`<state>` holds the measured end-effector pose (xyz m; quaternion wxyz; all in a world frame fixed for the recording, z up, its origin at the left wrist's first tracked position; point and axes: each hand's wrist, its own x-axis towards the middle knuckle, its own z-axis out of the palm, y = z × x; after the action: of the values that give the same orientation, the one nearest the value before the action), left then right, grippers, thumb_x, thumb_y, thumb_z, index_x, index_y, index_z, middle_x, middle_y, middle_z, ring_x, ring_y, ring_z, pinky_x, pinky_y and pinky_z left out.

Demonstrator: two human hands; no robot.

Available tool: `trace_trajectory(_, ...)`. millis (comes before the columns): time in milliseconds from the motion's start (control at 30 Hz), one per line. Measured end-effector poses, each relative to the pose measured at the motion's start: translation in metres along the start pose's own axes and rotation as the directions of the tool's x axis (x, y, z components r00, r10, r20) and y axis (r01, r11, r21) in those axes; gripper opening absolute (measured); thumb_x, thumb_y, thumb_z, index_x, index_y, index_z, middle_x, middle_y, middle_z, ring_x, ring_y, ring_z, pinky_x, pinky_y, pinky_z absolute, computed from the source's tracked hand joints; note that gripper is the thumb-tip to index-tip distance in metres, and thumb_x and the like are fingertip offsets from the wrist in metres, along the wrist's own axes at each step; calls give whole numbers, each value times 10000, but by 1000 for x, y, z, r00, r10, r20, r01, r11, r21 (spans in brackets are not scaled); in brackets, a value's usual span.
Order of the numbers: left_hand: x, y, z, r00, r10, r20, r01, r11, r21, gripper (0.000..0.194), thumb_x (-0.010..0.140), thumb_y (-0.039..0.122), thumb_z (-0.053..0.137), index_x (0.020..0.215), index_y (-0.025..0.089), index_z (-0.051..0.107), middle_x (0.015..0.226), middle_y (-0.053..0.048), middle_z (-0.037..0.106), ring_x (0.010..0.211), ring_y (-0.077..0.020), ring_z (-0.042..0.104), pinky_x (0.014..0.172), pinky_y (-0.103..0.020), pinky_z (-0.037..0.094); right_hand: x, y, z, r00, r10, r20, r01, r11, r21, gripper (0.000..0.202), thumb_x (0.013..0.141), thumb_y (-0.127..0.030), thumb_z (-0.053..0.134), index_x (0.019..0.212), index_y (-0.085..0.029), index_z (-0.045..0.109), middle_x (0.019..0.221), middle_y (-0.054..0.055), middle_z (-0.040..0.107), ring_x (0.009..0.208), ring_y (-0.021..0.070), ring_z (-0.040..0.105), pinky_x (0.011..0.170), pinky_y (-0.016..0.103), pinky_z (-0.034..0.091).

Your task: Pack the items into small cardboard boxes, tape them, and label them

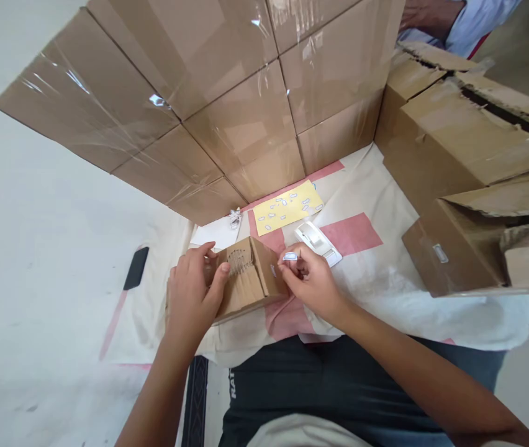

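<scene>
A small brown cardboard box (pixel 246 273) lies on the cloth in front of me, with a printed mark on its top. My left hand (pixel 194 285) grips its left end, thumb on the top and fingers curled round the far side. At the box's right end, my right hand (pixel 311 279) pinches a small white sticker (pixel 289 256) with a blue edge between thumb and forefinger. Another small sticker (pixel 273 270) is on the box's right side. Just beyond my right hand rests a white plastic device (pixel 318 241). Farther back lies a yellow sheet (pixel 271 211) with several small stickers.
A tall wall of taped cartons (pixel 241 155) stands behind. Larger cartons (pixel 455 136) with torn flaps stand at right. Left lie a black flat object (pixel 136 268) and white paper (pixel 213 233) with crumpled scraps (pixel 235 217). Another person's hand (pixel 432 17) shows at top right.
</scene>
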<state>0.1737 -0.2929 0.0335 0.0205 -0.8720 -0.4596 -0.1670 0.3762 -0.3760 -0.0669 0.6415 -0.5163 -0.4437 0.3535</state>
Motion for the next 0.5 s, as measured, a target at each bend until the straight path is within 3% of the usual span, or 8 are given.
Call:
trace_trajectory(267, 3, 5, -2, 1000, 3, 12, -3, 1000, -5, 299, 1026, 423, 444, 1175, 204, 583, 1161, -108, 671, 1095, -298, 623, 938, -461, 439, 1, 22, 14, 996, 84, 28, -86, 990, 109, 235, 822, -214, 645, 742, -237, 426, 700, -47, 515, 636, 134, 562, 609, 261, 434)
trace_trajectory(500, 6, 4, 0, 1000, 13, 21, -13, 1000, -13, 305, 1026, 442, 445, 1143, 206, 598, 1136, -102, 674, 1077, -296, 623, 918, -456, 428, -14, 21, 12, 992, 124, 33, -127, 985, 119, 229, 856, -250, 657, 745, -230, 457, 751, -9, 595, 648, 136, 548, 660, 284, 484)
